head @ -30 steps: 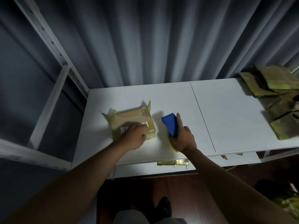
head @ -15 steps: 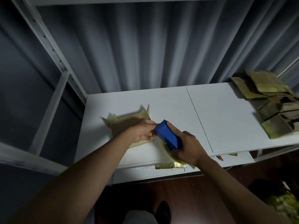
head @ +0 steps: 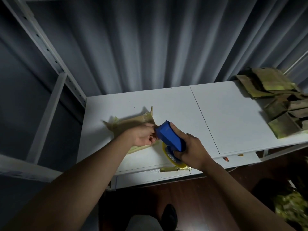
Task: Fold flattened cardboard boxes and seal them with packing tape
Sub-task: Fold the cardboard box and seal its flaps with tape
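Lifted off the surface [head: 166, 104] since a second ago, the blue tape dispenser [head: 170, 139] now sits tilted in the right hand [head: 191, 147], whose fingers wrap its body above the yellow tape roll [head: 171, 157]. Meeting its toothed end, the left hand [head: 143, 135] has fingertips curled together, perhaps pinching tape; blur hides it. Beneath lies the cardboard box [head: 130, 124]; flattened boxes [head: 275, 100] are stacked far right.

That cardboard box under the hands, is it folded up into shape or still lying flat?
Mostly flat. The cardboard box lies low on the white table, one corner flap standing up; the left hand hides its near part.
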